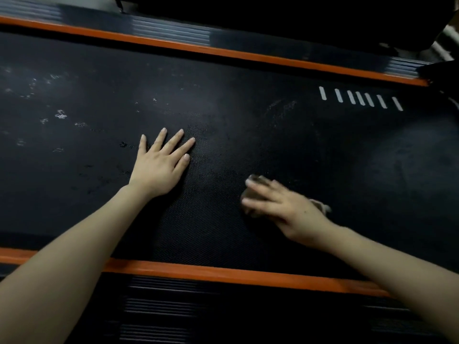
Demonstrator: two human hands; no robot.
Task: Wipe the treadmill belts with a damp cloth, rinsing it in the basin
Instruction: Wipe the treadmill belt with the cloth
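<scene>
While the right hand [285, 207] presses the cloth [253, 193] onto the treadmill belt [248, 135], near the middle and toward the near orange rail [223, 271], we judge this to be a wiping stroke, since that hand is blurred. Its fingers lie stretched over the wadded cloth and push down rather than gripping; we can't tell where the thumb sits. The left hand [159, 167] is flat on the belt just beside it, fingers spread, holding nothing; probably bracing us and stopping the belt creeping. To do this well: work rail to rail in overlapping passes with even pressure, and follow the belt's textured weave so grit lifts out. The pale specks [59, 115] far left look unwiped, so we'd head that way next and shift the bracing hand off the dirty patch first. The smear near the white dashes [360, 98] likely needs a second pass. Basin isn't in view; rinse once the cloth drags or streaks.
</scene>
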